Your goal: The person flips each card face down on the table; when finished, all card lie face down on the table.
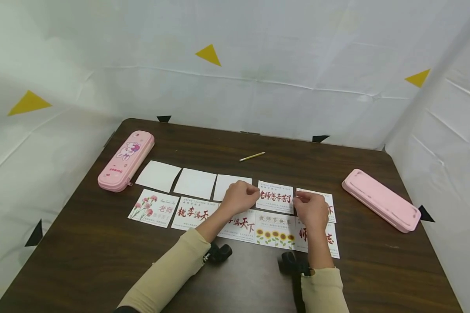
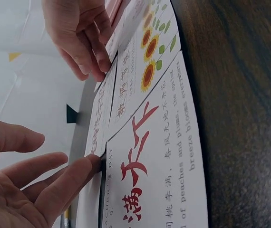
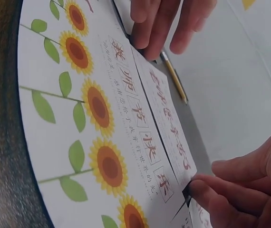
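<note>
A card with red characters (image 1: 275,197) lies in the back row between my two hands. My left hand (image 1: 239,198) is at its left side; in the left wrist view the thumb stands apart, with the fingertips (image 2: 91,164) at the card's near corner. At the right side is my right hand (image 1: 311,211), its fingertips (image 3: 199,187) right at the other near corner and its thumb raised off the card. Directly in front lies a sunflower card (image 1: 275,234). Another red-lettered card (image 1: 330,204) is partly hidden behind my right hand.
Three blank white cards (image 1: 158,176) continue the back row leftward. The front row also holds a carnation card (image 1: 153,208) and red-lettered cards (image 1: 189,213). A pencil (image 1: 252,157) lies behind; pink pencil cases stand left (image 1: 126,161) and right (image 1: 381,200) on the dark table (image 1: 82,256).
</note>
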Available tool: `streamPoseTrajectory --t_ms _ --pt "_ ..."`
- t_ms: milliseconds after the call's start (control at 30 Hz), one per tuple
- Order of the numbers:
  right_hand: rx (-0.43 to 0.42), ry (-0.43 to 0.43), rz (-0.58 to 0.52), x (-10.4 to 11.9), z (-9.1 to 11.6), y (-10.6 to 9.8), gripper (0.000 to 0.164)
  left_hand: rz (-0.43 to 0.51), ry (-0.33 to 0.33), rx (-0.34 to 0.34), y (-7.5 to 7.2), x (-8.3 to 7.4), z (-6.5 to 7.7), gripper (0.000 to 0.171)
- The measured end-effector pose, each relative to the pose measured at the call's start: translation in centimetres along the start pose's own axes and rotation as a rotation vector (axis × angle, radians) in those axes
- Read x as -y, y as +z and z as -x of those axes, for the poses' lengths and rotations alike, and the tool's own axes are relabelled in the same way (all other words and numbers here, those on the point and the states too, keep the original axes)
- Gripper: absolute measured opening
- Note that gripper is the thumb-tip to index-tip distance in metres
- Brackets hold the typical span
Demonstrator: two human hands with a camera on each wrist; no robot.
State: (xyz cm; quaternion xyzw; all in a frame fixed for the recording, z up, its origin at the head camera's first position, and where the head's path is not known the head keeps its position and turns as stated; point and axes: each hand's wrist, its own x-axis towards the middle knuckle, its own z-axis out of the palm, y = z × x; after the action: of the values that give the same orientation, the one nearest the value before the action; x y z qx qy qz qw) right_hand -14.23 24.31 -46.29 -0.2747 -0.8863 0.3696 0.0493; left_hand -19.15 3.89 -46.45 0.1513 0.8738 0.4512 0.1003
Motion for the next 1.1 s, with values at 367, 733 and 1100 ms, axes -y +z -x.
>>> streamPoseTrajectory --t_ms 367,733,1100 --pt "0.065 0.024 -0.141 -0.5 -0.5 -0.1 0.029 0.083 -0.052 -0.002 0.1 0.0 -0.1 0.028" --pt "0.145 0.101 -0.395 -0.6 -0.9 -0.9 0.030 0.263 -0.068 -0.054 0.0 0.1 -0.1 0.026" --pt "0.278 0.026 -0.466 -1.1 -1.3 -2.0 0.036 0.454 -0.035 -0.149 -0.5 0.4 -0.5 0.021"
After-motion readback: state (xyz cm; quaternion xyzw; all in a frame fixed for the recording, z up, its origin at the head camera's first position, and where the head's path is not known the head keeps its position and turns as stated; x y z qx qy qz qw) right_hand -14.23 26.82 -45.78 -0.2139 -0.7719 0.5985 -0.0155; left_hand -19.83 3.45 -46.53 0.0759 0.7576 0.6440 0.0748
